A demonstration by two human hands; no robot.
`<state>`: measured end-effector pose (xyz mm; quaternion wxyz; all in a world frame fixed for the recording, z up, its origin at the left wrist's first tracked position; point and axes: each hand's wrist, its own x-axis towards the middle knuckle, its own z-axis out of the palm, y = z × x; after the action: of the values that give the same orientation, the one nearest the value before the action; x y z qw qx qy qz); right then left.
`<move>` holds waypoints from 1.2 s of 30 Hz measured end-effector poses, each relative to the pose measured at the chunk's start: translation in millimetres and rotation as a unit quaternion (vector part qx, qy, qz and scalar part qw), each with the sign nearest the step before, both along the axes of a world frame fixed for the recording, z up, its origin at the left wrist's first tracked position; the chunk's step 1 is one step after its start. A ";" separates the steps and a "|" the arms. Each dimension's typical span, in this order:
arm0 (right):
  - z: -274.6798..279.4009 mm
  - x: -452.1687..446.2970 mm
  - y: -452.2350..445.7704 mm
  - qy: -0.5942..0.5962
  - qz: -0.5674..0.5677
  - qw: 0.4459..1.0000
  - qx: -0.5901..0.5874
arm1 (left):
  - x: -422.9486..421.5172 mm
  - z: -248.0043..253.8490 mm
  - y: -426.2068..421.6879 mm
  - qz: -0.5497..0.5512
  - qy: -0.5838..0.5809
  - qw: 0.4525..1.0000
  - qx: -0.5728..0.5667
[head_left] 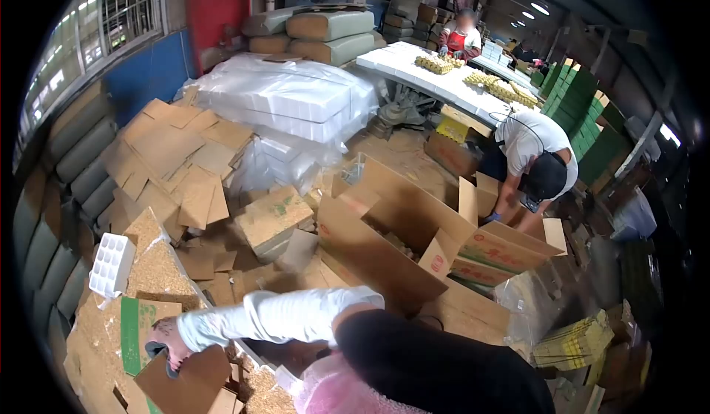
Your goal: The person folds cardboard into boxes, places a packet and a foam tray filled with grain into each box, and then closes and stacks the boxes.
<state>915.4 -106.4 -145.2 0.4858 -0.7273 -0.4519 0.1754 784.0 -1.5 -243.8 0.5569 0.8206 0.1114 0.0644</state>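
Note:
My right hand (171, 344) reaches across to the lower left, its glove dark at the fingertips. The fingers are closed on the upper edge of a brown piece of cardboard (185, 386), tilted toward me. Directly behind it is a green and brown printed carton panel (132, 329). Loose tan packing material (151, 273) lies around it, with a white cell tray (111, 266) on top. Pink fuzzy clothing (347, 388) shows below my white-sleeved forearm. My left hand is out of view.
A large open carton (384, 244) stands ahead. At right, another person (536, 155) bends over a second open carton (503, 247). Cardboard sheets (170, 155) and a plastic-wrapped white stack (288, 96) lie beyond. Farther back, a person stands at a white table (403, 62). Yellow bundles (577, 340) lie lower right.

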 end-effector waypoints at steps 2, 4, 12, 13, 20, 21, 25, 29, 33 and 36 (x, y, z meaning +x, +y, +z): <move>-26.7 -18.3 43.6 0.033 0.039 0.995 0.081 | -6.4 4.1 -4.8 0.004 0.007 1.000 0.009; -58.3 -61.0 99.3 -0.015 0.016 0.985 0.169 | -5.5 7.9 -10.1 0.001 0.003 1.000 0.015; -68.0 -176.6 110.7 0.118 0.122 0.974 0.153 | -80.9 24.7 53.3 0.138 -0.024 0.989 0.047; -61.4 -197.4 128.4 0.138 0.154 0.966 0.153 | -115.3 29.1 80.2 0.198 -0.032 0.978 0.059; 19.3 -294.6 196.6 0.076 0.354 0.893 0.268 | -480.2 176.7 176.5 0.684 -0.201 0.696 0.092; 31.1 -297.3 194.9 0.038 0.393 0.879 0.268 | -506.4 187.6 167.9 0.713 -0.235 0.658 0.053; 25.7 -329.9 232.2 -0.021 0.506 0.845 0.174 | -593.9 143.2 166.9 0.544 -0.366 0.740 -0.150; 58.3 -347.9 266.7 -0.267 0.544 0.765 0.216 | -576.7 179.9 109.0 0.756 -0.330 0.499 0.265; 94.2 -396.7 284.7 -0.449 0.537 0.627 0.342 | -511.4 288.5 51.6 0.429 0.217 0.481 0.733; 97.8 -426.3 271.4 -0.440 0.549 0.585 0.403 | -503.9 237.1 75.0 0.315 0.409 0.629 0.581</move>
<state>489.1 164.9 -47.4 0.2823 -0.0583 -0.9483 -0.1329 280.1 73.5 -6.7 -0.1929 0.8309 0.5190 -0.0549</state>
